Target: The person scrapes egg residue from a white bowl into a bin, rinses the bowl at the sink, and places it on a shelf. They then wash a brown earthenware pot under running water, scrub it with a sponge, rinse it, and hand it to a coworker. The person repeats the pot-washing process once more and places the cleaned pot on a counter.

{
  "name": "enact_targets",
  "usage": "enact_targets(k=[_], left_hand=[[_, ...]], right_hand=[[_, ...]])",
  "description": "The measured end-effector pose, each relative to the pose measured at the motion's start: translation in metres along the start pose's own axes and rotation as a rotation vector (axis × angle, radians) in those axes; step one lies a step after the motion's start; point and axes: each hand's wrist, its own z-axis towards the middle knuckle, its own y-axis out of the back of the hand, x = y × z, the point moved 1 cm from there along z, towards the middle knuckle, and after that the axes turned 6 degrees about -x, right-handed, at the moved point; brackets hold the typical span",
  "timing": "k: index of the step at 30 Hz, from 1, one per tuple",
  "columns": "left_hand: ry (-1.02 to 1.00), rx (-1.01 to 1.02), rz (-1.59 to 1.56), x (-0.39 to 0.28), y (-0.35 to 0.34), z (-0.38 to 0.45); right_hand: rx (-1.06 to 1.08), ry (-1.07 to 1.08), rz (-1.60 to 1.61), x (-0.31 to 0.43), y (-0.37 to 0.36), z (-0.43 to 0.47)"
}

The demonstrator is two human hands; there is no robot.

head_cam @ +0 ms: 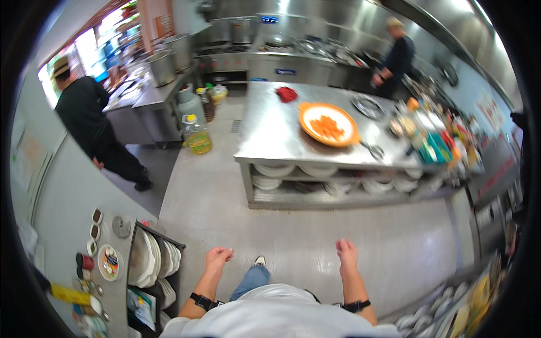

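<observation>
My left hand (218, 256) hangs over the floor with its fingers loosely curled, and I see nothing in it. My right hand (347, 252) is likewise curled and holds nothing visible; its fingertips are slightly blurred. Neither hand touches anything. In front of me stands a stainless steel worktable (270, 122). On it an orange-rimmed round dish (310, 137) holds cut orange pieces (327, 127). Scissors (374, 151) lie beside the dish. A red heap (286, 94) and a round metal plate (368, 107) are farther back.
Stacked white plates (267, 182) fill the shelf under the worktable. A plate rack (146, 257) stands at my left. Oil bottles (198, 135) stand on the floor. One person (86, 112) is at left, another (395, 59) at the back right. Metal ware (431, 312) lies at lower right.
</observation>
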Motion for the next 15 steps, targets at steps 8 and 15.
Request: enact_targets(k=[8,15], left_hand=[[-0.113,-0.015,-0.12,-0.063,-0.032,0.107],[0.002,-0.037,0.008,-0.09,-0.035,0.163]], right_hand=[[0.137,0.056,-0.135,0.058,-0.113,0.084],[0.2,0.036,-0.109,0.073,-0.187,0.131]])
